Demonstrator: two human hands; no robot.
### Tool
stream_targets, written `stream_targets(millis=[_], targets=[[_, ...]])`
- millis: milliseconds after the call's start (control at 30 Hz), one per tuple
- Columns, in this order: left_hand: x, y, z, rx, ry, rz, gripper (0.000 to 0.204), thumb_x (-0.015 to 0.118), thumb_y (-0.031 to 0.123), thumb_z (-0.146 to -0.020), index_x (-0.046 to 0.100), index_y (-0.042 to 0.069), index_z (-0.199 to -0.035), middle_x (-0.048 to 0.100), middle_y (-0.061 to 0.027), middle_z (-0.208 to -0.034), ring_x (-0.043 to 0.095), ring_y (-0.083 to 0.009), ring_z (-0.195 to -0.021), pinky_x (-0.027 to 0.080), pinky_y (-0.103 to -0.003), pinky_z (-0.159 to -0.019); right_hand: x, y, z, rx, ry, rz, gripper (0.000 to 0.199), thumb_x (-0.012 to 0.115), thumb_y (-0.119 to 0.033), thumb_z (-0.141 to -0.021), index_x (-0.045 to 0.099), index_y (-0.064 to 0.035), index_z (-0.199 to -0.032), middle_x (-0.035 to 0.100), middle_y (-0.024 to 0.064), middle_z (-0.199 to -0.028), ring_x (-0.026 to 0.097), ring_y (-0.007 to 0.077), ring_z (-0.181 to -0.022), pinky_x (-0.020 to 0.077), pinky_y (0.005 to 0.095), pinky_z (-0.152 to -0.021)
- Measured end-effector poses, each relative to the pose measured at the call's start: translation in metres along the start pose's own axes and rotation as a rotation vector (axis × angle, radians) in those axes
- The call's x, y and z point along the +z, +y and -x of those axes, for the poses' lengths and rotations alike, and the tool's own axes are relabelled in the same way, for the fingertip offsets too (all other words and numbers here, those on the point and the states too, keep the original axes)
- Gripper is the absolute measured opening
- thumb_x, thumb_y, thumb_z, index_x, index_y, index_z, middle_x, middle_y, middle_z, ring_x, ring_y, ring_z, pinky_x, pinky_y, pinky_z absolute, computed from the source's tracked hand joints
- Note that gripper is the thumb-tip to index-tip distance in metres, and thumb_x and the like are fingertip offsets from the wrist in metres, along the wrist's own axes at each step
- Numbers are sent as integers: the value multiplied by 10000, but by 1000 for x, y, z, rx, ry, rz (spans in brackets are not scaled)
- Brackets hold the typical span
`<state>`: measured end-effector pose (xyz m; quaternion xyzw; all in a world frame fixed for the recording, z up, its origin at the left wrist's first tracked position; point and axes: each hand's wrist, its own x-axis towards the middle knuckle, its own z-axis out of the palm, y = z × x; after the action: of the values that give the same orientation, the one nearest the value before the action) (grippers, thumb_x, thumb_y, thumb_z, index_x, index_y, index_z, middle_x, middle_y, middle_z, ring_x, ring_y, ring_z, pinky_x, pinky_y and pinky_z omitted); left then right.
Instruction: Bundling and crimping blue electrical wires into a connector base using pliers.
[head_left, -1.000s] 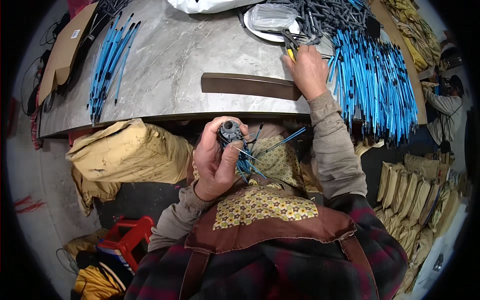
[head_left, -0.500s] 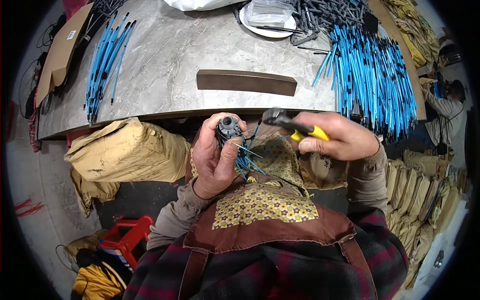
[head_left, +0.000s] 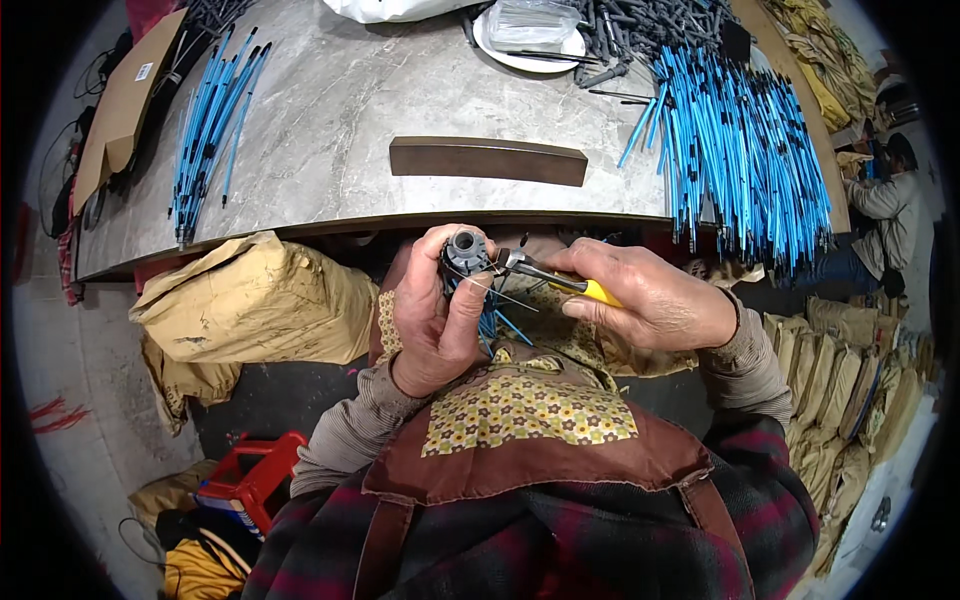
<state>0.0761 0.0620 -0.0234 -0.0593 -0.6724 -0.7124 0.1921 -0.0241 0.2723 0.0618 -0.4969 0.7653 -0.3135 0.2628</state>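
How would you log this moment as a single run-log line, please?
left hand: grips grey fitting with blue wires | right hand: holds yellow-handled pliers, tips at fitting | table: blue wire piles

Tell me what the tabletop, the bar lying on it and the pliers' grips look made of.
Tabletop: likely polished stone or a stone-look laminate, grey with veining and soft sheen. Bar: dark brown, smooth, possibly wood or coated metal. Pliers: bare metal nose, yellow grips probably plastic or rubber.

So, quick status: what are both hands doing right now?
Left hand gripping grey fitting with blue wires. Right hand holding yellow-handled pliers, tips at the fitting. Nothing between them.
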Motion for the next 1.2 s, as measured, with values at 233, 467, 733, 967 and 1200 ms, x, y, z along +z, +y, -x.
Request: stream_targets(millis=[233,467,733,967,1200], targets=[[1,-6,-3,55,40,-8,333,556,56,-910,487,-4,-1230,623,-114,-1060,588,-191,-892,480,-294,-840,1,0,0,50,-6,9,288,604,-143,-954,514,3,-1185,623,187,-1010,619,371,-802,482,442,-697],[-1,-9,-4,64,42,2,340,558,45,-905,486,-7,-1233,626,-111,-1052,589,-191,-883,483,-296,-831,5,-4,0,170,-27,-37,233,616,-159,-958,517,-10,-1107,617,154,-906,583,325,-713,457,418,-645],[0,-8,-4,47,59,18,343,558,33,-897,490,-8,-1231,627,-110,-1051,586,-191,-882,484,-297,-831,14,-2,1,165,17,-52,264,619,-172,-964,515,-11,-1146,614,147,-916,570,301,-704,459,392,-650],[1,-7,-3,50,60,7,343,560,29,-893,496,-10,-1228,629,-112,-1054,587,-192,-877,485,-298,-825,9,-6,0,92,43,-62,280,598,-146,-963,503,11,-1174,600,170,-1026,596,339,-814,481,421,-724],[2,-6,-4,59,64,-33,352,564,27,-890,495,-10,-1234,628,-113,-1058,588,-192,-870,484,-297,-816,7,-8,-1,95,15,-7,296,597,-145,-960,500,26,-1181,590,178,-1086,602,346,-886,489,423,-776]])
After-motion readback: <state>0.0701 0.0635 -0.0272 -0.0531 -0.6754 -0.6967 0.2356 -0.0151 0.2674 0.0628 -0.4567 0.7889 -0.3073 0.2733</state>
